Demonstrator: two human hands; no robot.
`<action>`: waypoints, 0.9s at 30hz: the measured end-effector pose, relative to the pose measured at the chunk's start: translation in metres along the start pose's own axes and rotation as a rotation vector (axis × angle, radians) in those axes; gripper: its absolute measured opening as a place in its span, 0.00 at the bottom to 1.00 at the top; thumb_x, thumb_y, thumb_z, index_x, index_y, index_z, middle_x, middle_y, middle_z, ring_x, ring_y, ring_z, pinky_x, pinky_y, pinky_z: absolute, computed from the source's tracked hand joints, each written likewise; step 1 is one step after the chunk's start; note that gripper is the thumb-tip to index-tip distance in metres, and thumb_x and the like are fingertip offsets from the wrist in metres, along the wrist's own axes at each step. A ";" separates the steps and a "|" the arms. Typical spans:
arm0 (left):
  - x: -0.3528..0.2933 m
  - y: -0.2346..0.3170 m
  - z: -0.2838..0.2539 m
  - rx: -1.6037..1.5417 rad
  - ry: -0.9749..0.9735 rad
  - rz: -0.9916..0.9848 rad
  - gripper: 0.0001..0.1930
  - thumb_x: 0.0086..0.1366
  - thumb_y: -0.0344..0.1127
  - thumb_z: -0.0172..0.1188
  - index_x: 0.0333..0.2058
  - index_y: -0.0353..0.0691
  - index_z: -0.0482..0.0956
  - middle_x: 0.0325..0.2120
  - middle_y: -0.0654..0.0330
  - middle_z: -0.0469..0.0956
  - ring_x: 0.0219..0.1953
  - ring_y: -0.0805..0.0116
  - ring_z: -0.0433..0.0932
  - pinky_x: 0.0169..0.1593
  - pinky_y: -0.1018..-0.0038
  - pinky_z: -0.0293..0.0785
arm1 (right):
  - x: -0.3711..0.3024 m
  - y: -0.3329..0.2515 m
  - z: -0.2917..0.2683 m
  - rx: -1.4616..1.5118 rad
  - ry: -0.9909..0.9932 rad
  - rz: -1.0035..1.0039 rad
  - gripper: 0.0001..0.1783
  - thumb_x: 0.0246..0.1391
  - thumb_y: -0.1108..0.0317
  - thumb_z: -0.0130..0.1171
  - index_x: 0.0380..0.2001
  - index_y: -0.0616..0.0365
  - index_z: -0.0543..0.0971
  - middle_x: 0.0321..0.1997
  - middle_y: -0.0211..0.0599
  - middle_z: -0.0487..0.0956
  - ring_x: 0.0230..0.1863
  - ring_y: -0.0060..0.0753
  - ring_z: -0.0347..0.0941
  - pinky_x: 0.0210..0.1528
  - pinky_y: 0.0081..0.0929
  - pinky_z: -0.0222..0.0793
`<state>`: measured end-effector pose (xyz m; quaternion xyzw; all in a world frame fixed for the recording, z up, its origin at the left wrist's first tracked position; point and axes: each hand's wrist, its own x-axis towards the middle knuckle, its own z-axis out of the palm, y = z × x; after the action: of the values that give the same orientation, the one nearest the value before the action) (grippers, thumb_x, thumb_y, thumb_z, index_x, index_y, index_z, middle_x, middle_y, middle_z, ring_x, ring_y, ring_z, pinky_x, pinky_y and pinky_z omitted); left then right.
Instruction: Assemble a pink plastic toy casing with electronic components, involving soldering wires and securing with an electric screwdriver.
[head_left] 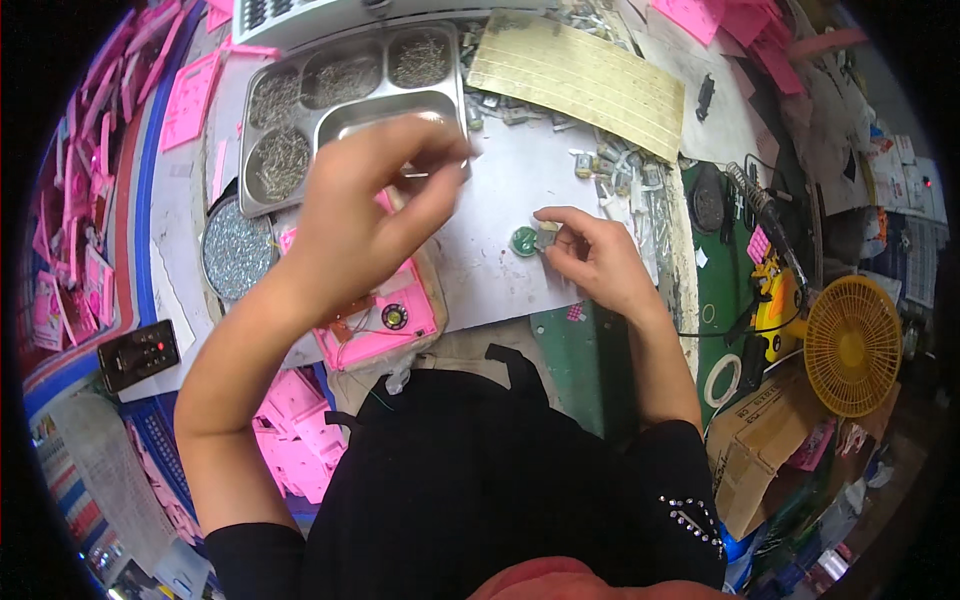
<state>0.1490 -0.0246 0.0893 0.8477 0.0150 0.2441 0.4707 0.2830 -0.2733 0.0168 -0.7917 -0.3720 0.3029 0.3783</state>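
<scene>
My right hand (pixel 600 262) pinches a small motor (pixel 547 235), grey and metal-cased, between thumb and fingers just above the white work surface. Beside it, almost touching, is a small round green tub (pixel 523 241). My left hand (pixel 385 195) is raised over the steel compartment tray (pixel 462 95), its fingers curled toward the thumb; whatever is in them is too small or blurred to make out. Below my left forearm, near my lap, lies a pink plastic housing (pixel 355 348) with wires and a round black part (pixel 394 317) inside, partly covered by the arm.
Small metal screws fill several tray compartments. A round tin (pixel 237 250) of shiny bits stands left, a phone (pixel 139 358) below it. More small motors (pixel 620 172) lie near a yellowish board (pixel 580 80). Rightward are a soldering iron (pixel 765 205), yellow fan (pixel 852 345) and cardboard box (pixel 765 435).
</scene>
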 end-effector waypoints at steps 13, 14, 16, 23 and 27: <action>-0.160 -0.002 -0.025 -0.196 0.080 -0.313 0.07 0.62 0.18 0.62 0.39 0.31 0.84 0.38 0.54 0.82 0.37 0.63 0.83 0.41 0.72 0.79 | 0.018 -0.012 0.009 -0.479 -0.036 -0.136 0.21 0.52 0.75 0.61 0.52 0.59 0.81 0.25 0.34 0.76 0.25 0.22 0.72 0.32 0.23 0.70; -0.164 -0.002 -0.024 -0.170 0.080 -0.322 0.07 0.61 0.19 0.63 0.39 0.32 0.84 0.38 0.53 0.82 0.39 0.59 0.83 0.43 0.70 0.79 | 0.017 -0.022 0.001 -0.422 -0.078 -0.041 0.21 0.53 0.75 0.61 0.52 0.59 0.80 0.25 0.32 0.75 0.25 0.20 0.72 0.32 0.22 0.69; -0.172 -0.003 -0.021 -0.240 0.089 -0.364 0.07 0.61 0.19 0.64 0.38 0.32 0.84 0.38 0.53 0.82 0.38 0.59 0.83 0.42 0.69 0.79 | 0.015 -0.032 -0.008 -0.169 -0.099 0.046 0.22 0.56 0.76 0.62 0.55 0.59 0.80 0.27 0.24 0.74 0.28 0.14 0.70 0.33 0.16 0.66; -0.180 -0.006 -0.013 -0.442 0.171 -0.508 0.12 0.66 0.23 0.63 0.48 0.35 0.80 0.38 0.58 0.82 0.40 0.71 0.83 0.43 0.75 0.82 | 0.001 -0.095 0.094 0.711 -0.334 0.126 0.26 0.59 0.78 0.64 0.61 0.61 0.76 0.32 0.20 0.75 0.31 0.08 0.68 0.33 0.10 0.62; -0.186 -0.012 -0.012 -0.504 0.209 -0.524 0.19 0.65 0.24 0.64 0.55 0.36 0.75 0.37 0.59 0.81 0.40 0.74 0.83 0.44 0.75 0.81 | 0.011 -0.097 0.108 0.786 -0.415 0.150 0.27 0.60 0.78 0.64 0.63 0.61 0.74 0.32 0.20 0.74 0.31 0.08 0.68 0.33 0.10 0.62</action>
<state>-0.0180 -0.0558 0.0108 0.6434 0.2185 0.1966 0.7069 0.1720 -0.1811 0.0369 -0.5350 -0.2383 0.6003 0.5447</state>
